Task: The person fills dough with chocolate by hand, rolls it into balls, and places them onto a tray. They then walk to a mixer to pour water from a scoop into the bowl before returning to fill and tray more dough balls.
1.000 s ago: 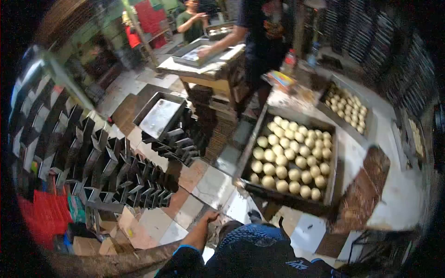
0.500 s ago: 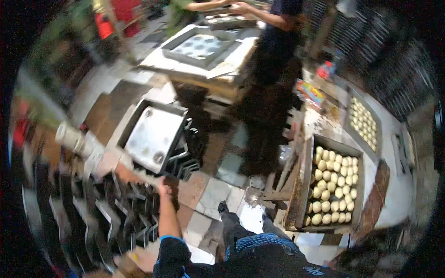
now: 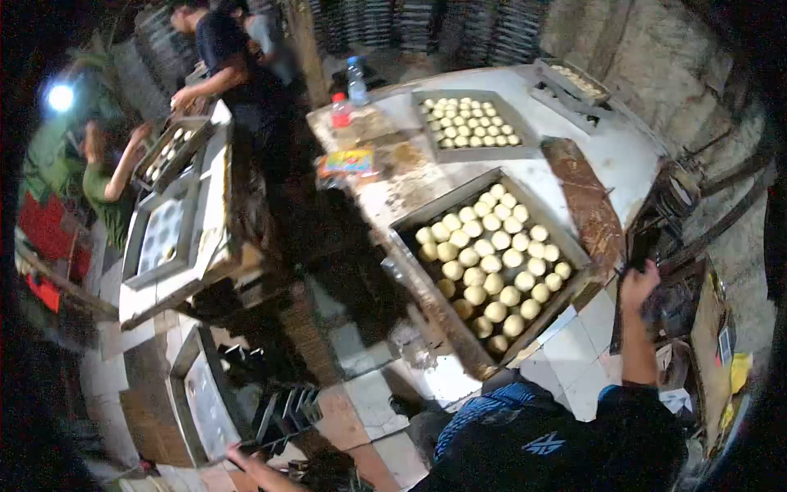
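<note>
At the lower left, my left hand (image 3: 239, 456) is beside the near corner of a metal tray (image 3: 179, 369) with a pale, spotted bottom. Blur hides whether its fingers touch the rim. My right hand (image 3: 639, 287) is raised at the right, near a dark machine with a wheel (image 3: 679, 193); its fingers are too smeared to read. Between my hands, a deep metal tray (image 3: 443, 316) sits on the table corner, holding rows of round dough balls (image 3: 492, 262).
Behind it on the table (image 3: 533, 107) are another tray of dough balls (image 3: 467, 123), a brown cloth-like strip (image 3: 584, 201), a colourful packet (image 3: 346, 161), a red-capped bottle (image 3: 340, 111) and a clear bottle (image 3: 356, 82). Co-workers (image 3: 221, 49) handle a tray (image 3: 172, 152) at the left table.
My view has swung to the right, so the dough tray now lies near the middle and the spotted tray at lower left. My right hand has come into view.
</note>
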`<move>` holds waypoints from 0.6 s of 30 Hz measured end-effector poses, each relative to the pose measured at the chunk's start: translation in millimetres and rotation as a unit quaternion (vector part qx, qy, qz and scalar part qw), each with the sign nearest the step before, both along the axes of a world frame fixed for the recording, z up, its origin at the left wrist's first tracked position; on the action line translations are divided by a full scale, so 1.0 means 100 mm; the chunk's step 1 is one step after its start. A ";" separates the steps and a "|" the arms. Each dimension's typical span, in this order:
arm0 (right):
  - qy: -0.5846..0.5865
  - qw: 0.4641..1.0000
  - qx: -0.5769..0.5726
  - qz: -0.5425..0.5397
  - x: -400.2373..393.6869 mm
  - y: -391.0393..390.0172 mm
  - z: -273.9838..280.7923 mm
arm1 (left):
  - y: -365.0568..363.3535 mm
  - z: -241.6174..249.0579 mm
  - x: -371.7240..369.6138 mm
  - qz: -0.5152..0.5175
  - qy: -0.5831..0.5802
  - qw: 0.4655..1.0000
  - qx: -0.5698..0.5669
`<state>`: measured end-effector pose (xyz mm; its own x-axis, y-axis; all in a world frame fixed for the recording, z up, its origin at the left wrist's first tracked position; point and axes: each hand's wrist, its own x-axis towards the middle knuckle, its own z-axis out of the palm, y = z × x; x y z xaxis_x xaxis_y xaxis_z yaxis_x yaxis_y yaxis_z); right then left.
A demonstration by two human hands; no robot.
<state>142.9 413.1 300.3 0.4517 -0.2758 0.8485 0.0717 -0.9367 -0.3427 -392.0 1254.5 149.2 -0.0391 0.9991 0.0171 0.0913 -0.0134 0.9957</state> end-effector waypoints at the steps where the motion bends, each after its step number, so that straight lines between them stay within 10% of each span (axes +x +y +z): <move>1: -0.031 0.960 0.184 0.207 0.25 0.20 -0.07 | -0.24 0.24 0.04 0.005 0.084 0.993 0.080; 2: 0.027 0.987 -0.017 0.155 0.54 0.20 -0.07 | -0.49 0.48 0.07 0.010 0.152 0.977 0.152; 3: -0.004 0.942 0.207 0.262 0.59 0.77 0.04 | -0.75 0.68 0.10 0.015 0.204 0.953 0.222; 5: 0.080 0.937 0.219 0.261 0.73 1.40 0.39 | -1.29 0.98 0.12 0.014 0.273 0.900 0.339; 10: 0.126 0.817 0.105 0.553 1.58 1.89 0.26 | -2.58 1.22 0.04 0.180 0.235 0.924 0.240; 18: 0.251 0.558 0.244 0.752 0.85 2.44 0.35 | -4.30 1.77 -0.12 0.321 0.160 0.904 0.233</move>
<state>227.4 657.5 335.1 0.6300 0.5937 0.5007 0.4321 0.2677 -0.8612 -403.9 824.6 325.8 -0.5271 0.6534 0.5433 0.5109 -0.2672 0.8170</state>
